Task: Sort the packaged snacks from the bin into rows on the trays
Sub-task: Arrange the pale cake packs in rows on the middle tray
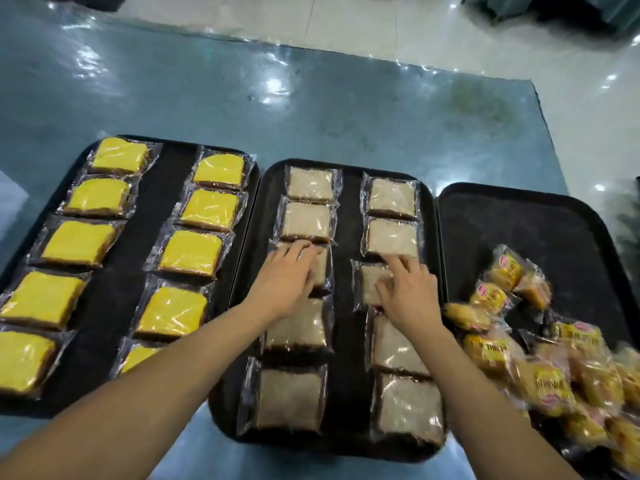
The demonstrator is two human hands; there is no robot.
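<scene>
Three black trays lie side by side. The left tray holds two rows of clear packets with yellow cake slices. The middle tray carries two rows of packets with pale beige slices. My left hand rests with straight fingers on the third packet of the left row. My right hand presses flat on the third packet of the right row, which sits slightly askew. The right tray bears a loose heap of small yellow-printed snack packs.
The trays sit on a glossy blue table that runs far beyond them. A pale tiled floor lies past the table's far edge. A white object shows at the left border. No bin is in view.
</scene>
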